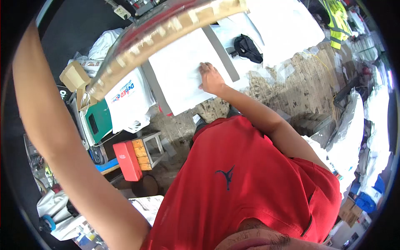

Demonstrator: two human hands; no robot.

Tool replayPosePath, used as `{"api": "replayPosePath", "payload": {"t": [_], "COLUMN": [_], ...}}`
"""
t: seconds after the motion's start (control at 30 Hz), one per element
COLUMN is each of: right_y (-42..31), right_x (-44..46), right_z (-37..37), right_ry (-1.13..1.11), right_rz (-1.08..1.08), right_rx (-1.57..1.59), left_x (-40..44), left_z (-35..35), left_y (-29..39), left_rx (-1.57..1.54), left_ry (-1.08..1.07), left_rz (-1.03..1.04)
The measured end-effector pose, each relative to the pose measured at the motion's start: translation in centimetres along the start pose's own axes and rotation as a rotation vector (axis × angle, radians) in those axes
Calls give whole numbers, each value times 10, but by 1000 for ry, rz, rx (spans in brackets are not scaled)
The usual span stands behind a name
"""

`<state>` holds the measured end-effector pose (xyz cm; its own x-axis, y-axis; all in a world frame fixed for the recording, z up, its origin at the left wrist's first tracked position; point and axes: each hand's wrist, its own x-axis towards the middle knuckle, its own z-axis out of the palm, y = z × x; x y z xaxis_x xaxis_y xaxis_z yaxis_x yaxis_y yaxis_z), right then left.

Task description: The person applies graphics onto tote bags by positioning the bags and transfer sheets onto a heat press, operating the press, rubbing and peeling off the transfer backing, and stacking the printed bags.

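We judge the white sheet on the grey board mostly laid, perhaps some smoothing remaining, our right hand loosely spread on it, gripping nothing visible, our left hand out of view.

The right hand touches a white sheet over a grey board; a tilted frame stands beyond, a black cloth lies near, the left arm stretches out of view

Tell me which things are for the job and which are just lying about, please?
Probably for the job: white sheet, touched by the right hand; grey board beneath that sheet; taped frame.

Probably just lying about: black cloth; red box; cardboard box.
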<state>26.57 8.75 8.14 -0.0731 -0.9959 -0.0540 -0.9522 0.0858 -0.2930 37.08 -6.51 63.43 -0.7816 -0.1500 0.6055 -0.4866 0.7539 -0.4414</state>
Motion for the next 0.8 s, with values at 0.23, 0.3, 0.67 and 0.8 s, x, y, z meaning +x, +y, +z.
{"api": "replayPosePath", "payload": {"t": [0.23, 0.3, 0.67, 0.8], "right_y": [59, 108, 195, 226], "right_x": [-146, -181, -51, 52], "right_z": [-28, -17, -33, -34], "right_ry": [390, 420, 604, 686], "right_rz": [1, 312, 611, 464], "right_rx": [468, 418, 743, 703], "left_x": [-159, -186, -277, -277], "left_z": [14, 45, 192, 205], "left_y": [65, 132, 239, 245], "left_rx": [-468, -625, -863, -897], "left_ry": [-130, -397, -513, -473], "left_rz": [-208, -50, -235, -223]}}
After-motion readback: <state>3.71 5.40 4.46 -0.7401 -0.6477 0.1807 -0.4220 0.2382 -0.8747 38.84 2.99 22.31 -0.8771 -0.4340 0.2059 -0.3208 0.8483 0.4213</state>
